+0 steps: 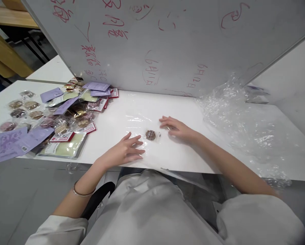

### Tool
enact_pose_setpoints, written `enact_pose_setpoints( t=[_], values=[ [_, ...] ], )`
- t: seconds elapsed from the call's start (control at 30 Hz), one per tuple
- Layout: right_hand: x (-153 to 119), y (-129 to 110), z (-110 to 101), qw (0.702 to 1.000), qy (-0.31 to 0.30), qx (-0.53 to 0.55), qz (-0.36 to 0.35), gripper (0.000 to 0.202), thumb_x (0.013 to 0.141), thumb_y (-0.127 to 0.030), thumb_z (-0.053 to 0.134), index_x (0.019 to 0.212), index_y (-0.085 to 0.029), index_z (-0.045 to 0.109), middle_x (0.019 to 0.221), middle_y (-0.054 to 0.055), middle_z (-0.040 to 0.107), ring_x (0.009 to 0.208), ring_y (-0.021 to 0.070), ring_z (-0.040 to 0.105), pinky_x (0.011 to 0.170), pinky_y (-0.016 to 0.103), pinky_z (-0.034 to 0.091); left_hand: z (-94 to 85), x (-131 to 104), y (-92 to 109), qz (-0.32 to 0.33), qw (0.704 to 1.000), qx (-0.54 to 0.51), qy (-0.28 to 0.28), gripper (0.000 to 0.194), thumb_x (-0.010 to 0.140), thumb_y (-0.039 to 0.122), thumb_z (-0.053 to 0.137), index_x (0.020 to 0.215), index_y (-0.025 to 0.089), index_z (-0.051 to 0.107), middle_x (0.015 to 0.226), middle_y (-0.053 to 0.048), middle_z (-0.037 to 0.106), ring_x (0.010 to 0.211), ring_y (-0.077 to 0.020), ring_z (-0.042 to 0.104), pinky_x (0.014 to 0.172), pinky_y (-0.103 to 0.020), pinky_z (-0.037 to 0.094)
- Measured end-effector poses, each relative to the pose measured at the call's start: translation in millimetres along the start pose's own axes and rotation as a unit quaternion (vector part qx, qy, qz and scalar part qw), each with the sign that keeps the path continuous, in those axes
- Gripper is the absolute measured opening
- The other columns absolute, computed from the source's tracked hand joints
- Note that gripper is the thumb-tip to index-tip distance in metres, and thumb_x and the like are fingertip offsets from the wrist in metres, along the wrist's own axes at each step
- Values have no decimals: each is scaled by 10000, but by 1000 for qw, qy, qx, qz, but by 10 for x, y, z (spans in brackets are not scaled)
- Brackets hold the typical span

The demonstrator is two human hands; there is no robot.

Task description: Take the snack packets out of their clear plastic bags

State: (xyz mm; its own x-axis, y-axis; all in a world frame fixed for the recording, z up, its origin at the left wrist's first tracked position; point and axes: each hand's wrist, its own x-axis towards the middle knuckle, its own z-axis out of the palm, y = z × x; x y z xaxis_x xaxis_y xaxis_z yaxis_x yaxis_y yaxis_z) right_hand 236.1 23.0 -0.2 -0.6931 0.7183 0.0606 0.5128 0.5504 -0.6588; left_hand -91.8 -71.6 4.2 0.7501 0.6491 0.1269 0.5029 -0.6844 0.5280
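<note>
A small brown cookie in a clear wrapper (150,135) lies on the white table, between my two hands. Beneath and around it a sheet of clear plastic film (138,119) shows by its shiny creases. To the left of the cookie is my left hand (126,149), fingers spread, close to the film. My right hand (178,129) is just right of the cookie, with fingers stretched out and slightly bent. Neither hand holds anything that I can see. Whether the fingertips touch the film is hard to tell.
A pile of packaged snacks (73,105), with purple pouches (22,144) and a green pouch (65,146), covers the table's left end. Crumpled clear plastic film (234,119) is heaped on the right. A whiteboard (167,51) with red writing stands along the back edge.
</note>
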Motion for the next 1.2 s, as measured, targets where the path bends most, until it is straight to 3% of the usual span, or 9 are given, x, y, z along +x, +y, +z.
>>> enact_pose_setpoints(
  t=[0.27,0.43,0.6,0.7,0.87,0.97,1.03,1.1,1.2],
  values=[
    [-947,-452,11,995,5,72,64,673,978,-664,192,1531,-344,405,1639,-7,311,1537,256,204,1238,546,190,-89,-46,-21,-28,995,-90,-15,257,995,372,540,1019,304,786,1266,-17,711,1425,-231,454,1260,-547,176],
    [-1590,-428,-71,957,43,249,142,1034,718,-977,194,1384,-299,601,1467,68,567,1399,356,466,1162,546,366,-59,-36,35,-118,975,-177,57,370,1031,380,441,990,260,788,1195,-16,744,1296,-220,593,1259,-526,215],
    [-1370,-495,128,938,171,175,246,476,853,-708,564,951,-277,742,1167,85,740,1126,316,668,967,465,534,-71,72,72,-223,948,-185,131,452,999,483,459,783,220,756,1080,-57,760,1165,-257,650,1073,-445,465],
    [-1057,-499,290,911,249,84,319,492,906,-653,510,664,-236,608,690,49,695,708,236,665,713,381,545,-4,182,50,-295,934,-90,181,477,980,495,482,645,189,626,844,-76,688,884,-239,677,864,-406,539],
    [-921,-397,466,872,291,-183,350,360,887,-573,546,791,-230,597,779,59,669,649,230,615,613,377,505,120,259,-39,-239,906,173,303,370,925,355,607,1208,118,609,1319,-222,538,1342,-400,456,1078,-597,392],
    [-997,-377,459,896,304,-277,164,418,928,-366,528,1299,-174,541,1333,187,599,1203,334,598,959,510,509,46,216,-72,-50,972,166,157,469,993,324,507,1453,249,454,1545,-129,411,1490,-308,303,1202,-526,287],
    [-1052,-392,423,946,183,-265,23,621,930,-297,517,1518,-194,345,1547,161,435,1446,317,391,1136,532,394,-32,183,-79,21,994,110,3,602,983,396,524,1542,287,330,1604,-94,359,1494,-286,310,1210,-479,306],
    [-1098,-406,394,971,68,-227,-41,795,899,-316,554,1599,-207,192,1619,129,336,1499,305,307,1178,523,367,-91,166,-85,20,995,71,-72,774,921,433,597,1587,276,235,1643,-93,292,1509,-315,274,1219,-492,293],
    [-1158,-365,387,981,49,-188,-29,824,874,-250,548,1614,-208,188,1611,119,349,1470,293,371,1154,504,419,-140,171,-107,-15,996,46,-77,763,879,270,580,1579,257,277,1639,-86,305,1505,-300,292,1218,-487,299]
  ],
)
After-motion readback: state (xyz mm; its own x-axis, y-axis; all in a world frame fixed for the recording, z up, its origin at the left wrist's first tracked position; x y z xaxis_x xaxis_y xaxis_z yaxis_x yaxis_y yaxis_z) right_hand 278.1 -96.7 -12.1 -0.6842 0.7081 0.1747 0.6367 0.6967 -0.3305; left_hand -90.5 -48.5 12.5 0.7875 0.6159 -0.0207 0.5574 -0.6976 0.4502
